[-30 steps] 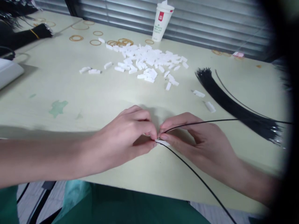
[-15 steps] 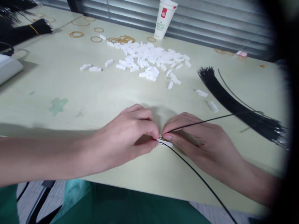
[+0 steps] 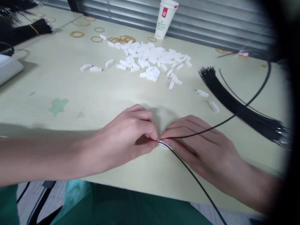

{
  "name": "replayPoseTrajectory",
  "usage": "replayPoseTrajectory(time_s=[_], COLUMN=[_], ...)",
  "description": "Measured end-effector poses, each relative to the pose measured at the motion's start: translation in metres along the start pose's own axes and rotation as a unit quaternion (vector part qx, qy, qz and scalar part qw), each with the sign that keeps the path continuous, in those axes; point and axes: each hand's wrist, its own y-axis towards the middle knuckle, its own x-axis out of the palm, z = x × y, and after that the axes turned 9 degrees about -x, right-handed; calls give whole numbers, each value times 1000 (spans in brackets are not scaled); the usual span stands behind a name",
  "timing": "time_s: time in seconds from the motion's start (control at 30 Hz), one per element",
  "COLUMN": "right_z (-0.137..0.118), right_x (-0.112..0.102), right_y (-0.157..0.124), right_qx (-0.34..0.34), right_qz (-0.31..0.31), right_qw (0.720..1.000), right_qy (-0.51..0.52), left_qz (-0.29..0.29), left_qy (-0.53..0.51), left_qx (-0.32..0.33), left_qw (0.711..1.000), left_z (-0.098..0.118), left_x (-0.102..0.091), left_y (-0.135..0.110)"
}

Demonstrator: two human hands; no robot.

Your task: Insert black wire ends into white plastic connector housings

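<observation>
Between my fingertips, just above the table, is a small white plastic connector housing [image 3: 165, 145], partly covered by my right thumb. My left hand [image 3: 136, 132] pinches its left end between thumb and index finger. The thumb and fingers of my right hand [image 3: 199, 150] are closed at the connector on a black wire [image 3: 208, 128], which loops up and away to the right. A second black wire [image 3: 194, 178] runs from the connector down past the table's front edge. The wire ends at the connector are hidden by my fingertips.
A pile of white connector housings [image 3: 150, 56] lies mid-table, with rubber bands [image 3: 125, 39] and a paper cup [image 3: 165, 20] behind. A bundle of black wires [image 3: 236, 106] lies at right, and another bundle [image 3: 30, 32] at far left. A white device [image 3: 9, 68] stands at the left edge.
My right fingers have closed in towards the left fingertips and cover more of the connector. The upper wire now bows in a high loop at right. My left hand stays nearly still.
</observation>
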Motion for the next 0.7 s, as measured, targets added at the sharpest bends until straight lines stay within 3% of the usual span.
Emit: replayPoseTrajectory(time_s=[0.57, 0.7], right_z=[-3, -5], right_x=[-2, -2], right_y=[6, 6], right_qx=[-1, 41], right_qz=[-9, -16], right_qw=[1000, 999], right_qy=[-17, 2], left_qz=[-4, 4], left_qy=[1, -4], left_qx=[20, 15], left_qw=[1000, 1000], left_z=[0, -1], left_x=[0, 1], left_y=[2, 2])
